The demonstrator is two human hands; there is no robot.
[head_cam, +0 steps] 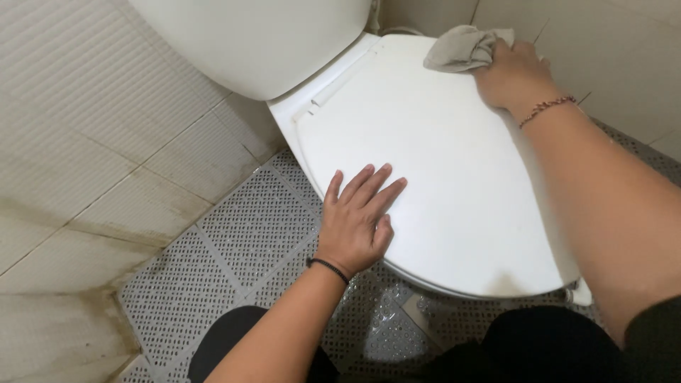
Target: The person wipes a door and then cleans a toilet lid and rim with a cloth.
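While left hand flattens, right hand presses cloth at lid edge

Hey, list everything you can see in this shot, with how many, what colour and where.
Toilet lid: one, white, closed, centre of view.
Tank: one, white, top, behind the lid.
Cloth: one, grey-beige, bunched at the lid's far edge.
Floor mat: perforated grey tiles, under and left of the toilet.
Wall tiles: beige, stained, left side; more at top right.
Beaded bracelet: one, reddish, right wrist.
Black band: one, left wrist.
Left hand: flat, palm down on the lid's near left edge.
Right hand: gripping the cloth on the lid.
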